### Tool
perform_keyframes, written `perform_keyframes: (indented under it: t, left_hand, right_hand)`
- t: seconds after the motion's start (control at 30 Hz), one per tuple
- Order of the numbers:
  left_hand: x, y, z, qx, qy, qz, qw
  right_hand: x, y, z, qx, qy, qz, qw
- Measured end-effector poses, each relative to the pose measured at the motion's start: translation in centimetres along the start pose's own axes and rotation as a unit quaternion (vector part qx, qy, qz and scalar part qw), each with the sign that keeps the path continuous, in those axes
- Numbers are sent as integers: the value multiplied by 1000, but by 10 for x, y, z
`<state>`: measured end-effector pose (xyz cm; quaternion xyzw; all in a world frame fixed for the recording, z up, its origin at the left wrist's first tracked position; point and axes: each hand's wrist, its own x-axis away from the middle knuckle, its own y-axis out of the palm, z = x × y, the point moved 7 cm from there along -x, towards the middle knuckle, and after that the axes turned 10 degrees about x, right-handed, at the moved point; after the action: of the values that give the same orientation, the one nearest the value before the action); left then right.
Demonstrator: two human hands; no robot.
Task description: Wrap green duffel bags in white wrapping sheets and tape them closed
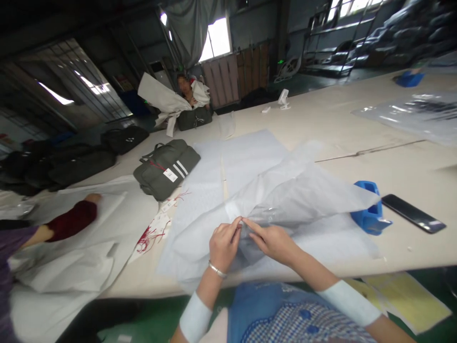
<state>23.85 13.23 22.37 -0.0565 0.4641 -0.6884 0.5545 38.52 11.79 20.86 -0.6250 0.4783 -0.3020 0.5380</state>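
Observation:
A thin, whitish translucent plastic sheet (285,195) lies crumpled in front of me, with something grey dimly visible under it. My left hand (224,243), with a bracelet at the wrist, pinches the sheet's near part between thumb and fingers. Right beside it, my right hand (273,240) reaches in from the right, its index fingertip meeting the left fingertips; its fingers are bent around the plastic. Under the crumpled sheet, flatter plastic sheets (250,147) cover the table. A dark grey bag (167,169) with white stripes and a tag rests at the upper left.
Blue tape dispenser (367,209) and black phone (413,213) are on the right of the table (342,126). Tags with red strings (152,236) lie left. A person's maroon sleeve (74,220) reaches over white sheets at far left. Another person (185,88) stands behind the table with white material.

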Motion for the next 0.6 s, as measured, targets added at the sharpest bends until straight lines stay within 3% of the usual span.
perform_keyframes:
  t: [0.17,0.27,0.4,0.5,0.6]
  left_hand:
    - [12,-5,10,25,9,44,999]
    - [19,-8,15,-18,-4,80,997]
    - [27,1,16,-88,-15,76,993]
    - [35,9,17,-118,6,79,990]
    - [41,14,19,-128,36,88,987]
  right_hand:
    - [0,6,5,22,-35,-39,998]
    - [4,8,7,34,-50,-49,997]
    - [24,5,21,-69,-80,-42,994]
    - [50,-7,76,-170,2,34,985]
    - [98,-24,177,-149,214,170,950]
